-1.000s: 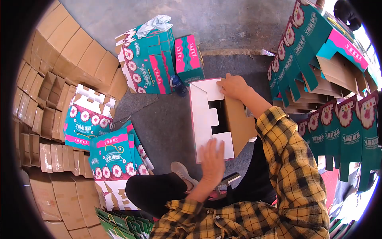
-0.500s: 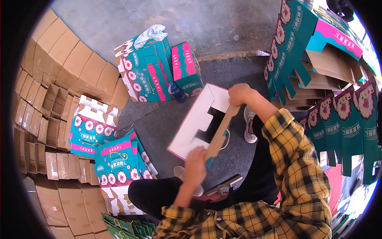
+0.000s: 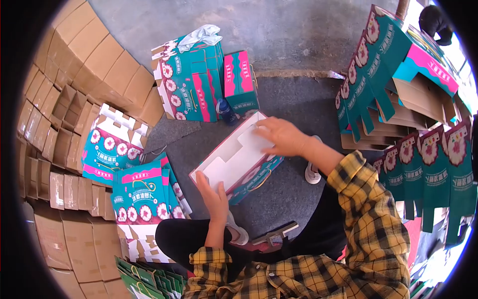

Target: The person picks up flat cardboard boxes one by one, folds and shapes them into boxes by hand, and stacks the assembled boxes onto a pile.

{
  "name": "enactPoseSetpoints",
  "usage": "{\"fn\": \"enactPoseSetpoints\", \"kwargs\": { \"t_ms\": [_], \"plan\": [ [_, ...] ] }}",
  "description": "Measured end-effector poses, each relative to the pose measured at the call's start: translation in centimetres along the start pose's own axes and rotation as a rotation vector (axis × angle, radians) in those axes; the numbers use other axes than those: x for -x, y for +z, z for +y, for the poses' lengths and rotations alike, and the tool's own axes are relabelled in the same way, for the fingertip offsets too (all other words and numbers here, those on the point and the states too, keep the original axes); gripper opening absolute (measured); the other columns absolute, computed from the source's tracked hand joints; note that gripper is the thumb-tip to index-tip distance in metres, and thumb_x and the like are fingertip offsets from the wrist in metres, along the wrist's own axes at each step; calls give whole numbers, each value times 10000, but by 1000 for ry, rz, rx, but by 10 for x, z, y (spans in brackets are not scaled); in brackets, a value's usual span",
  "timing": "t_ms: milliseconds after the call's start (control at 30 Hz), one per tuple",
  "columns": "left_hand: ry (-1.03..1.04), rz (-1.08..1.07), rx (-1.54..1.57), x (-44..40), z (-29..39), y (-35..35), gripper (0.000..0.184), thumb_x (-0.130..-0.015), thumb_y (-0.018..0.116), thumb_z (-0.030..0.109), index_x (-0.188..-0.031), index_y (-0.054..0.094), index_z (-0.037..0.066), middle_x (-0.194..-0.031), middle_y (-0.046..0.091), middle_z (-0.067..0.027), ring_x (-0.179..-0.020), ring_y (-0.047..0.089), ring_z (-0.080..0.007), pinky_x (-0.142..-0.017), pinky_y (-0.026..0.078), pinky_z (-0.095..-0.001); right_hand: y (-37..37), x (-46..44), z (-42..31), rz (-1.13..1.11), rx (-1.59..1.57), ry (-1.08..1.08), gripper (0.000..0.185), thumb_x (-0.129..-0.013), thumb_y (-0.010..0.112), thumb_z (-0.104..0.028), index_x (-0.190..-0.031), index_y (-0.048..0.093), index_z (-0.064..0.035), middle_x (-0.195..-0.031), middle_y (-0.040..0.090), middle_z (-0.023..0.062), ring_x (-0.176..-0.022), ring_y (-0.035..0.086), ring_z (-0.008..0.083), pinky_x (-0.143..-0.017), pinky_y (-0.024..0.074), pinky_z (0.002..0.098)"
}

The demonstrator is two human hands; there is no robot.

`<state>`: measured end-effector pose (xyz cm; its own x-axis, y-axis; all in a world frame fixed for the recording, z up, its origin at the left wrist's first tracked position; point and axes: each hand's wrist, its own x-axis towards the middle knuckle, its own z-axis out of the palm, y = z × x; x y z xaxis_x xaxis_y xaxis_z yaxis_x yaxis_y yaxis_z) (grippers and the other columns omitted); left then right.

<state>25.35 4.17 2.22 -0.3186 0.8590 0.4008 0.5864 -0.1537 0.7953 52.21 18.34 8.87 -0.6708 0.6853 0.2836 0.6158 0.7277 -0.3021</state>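
Note:
A teal and pink carton (image 3: pixel 244 147) stands between my knees, its white inner side facing up and a yellow cord handle on the side near me. My left hand (image 3: pixel 214 197) is open at the carton's near left corner, thumb and fingers apart against the edge. Over the far right end, my right hand (image 3: pixel 285 138) is open too, fingers spread across the white panels. The right hand is slightly blurred, so whether its fingertips press on the board I cannot tell.
Flat teal cartons (image 3: pixel 142 194) lie left, beside stacked brown boxes (image 3: pixel 89 239). Ahead stand more teal cartons (image 3: pixel 191 89), a finished-looking box (image 3: pixel 241 79) and a blue bottle (image 3: pixel 226 112). A tape dispenser-like tool (image 3: pixel 276 235) lies by my feet. Flattened cartons (image 3: pixel 378 70) lean at right.
The brown flap edge my hands held has folded down, and the dark opening is covered by white panels. Both hands have released it and moved left; the carton has shifted slightly left.

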Motion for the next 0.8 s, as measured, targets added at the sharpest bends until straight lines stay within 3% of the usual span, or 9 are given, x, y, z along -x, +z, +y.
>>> {"fn": "enactPoseSetpoints", "kwargs": {
  "t_ms": [67,100,133,200,367,567,800],
  "plan": [
    [195,-152,-645,0,0,-1,609,-843,614,157,-1375,366,-4,-1447,270,-262,-1344,291,-388,-1085,254,-489,15,-1,-11,65,88,-239,719,-664,784,-287,-1293,487,-105,-1343,454,142,-1196,469,322,-959,419,439],
    [313,-193,-756,1,5,-1,622,-820,651,204,-1358,405,15,-1428,331,-230,-1331,311,-384,-1090,225,-514,25,0,-12,3,112,-216,839,-601,821,-292,-1333,452,-114,-1357,430,138,-1228,427,348,-979,392,468],
    [286,-184,-753,2,9,-1,622,-820,651,204,-1358,405,15,-1428,331,-230,-1331,311,-384,-1090,225,-514,35,1,-11,-18,111,-237,839,-601,821,-292,-1333,452,-114,-1357,430,138,-1228,427,348,-979,392,468],
    [291,-385,-661,3,10,-4,638,-803,681,256,-1345,433,27,-1412,378,-202,-1331,324,-364,-1079,240,-527,51,0,-9,-108,173,-178,822,-602,824,-281,-1321,463,-113,-1353,433,137,-1229,428,330,-962,408,442],
    [293,-411,-647,-1,-6,-5,600,-823,662,291,-1323,458,29,-1366,449,-187,-1285,404,-340,-1077,276,-482,57,-6,-14,-192,181,-164,695,-682,776,-236,-1300,483,-114,-1314,473,112,-1201,460,298,-936,432,418],
    [262,-493,-626,-2,-13,-6,537,-854,622,310,-1293,487,32,-1327,495,-180,-1258,444,-317,-1074,280,-479,61,-9,-9,-337,167,-141,648,-720,749,-267,-1302,497,-135,-1319,490,98,-1205,470,288,-951,431,407],
    [272,-439,-603,0,-14,-6,505,-856,623,307,-1262,511,28,-1296,522,-173,-1235,470,-310,-1069,286,-471,64,-10,-6,-357,164,-146,624,-735,736,-278,-1300,501,-151,-1333,500,96,-1200,483,302,-953,437,407]
  ]
}}
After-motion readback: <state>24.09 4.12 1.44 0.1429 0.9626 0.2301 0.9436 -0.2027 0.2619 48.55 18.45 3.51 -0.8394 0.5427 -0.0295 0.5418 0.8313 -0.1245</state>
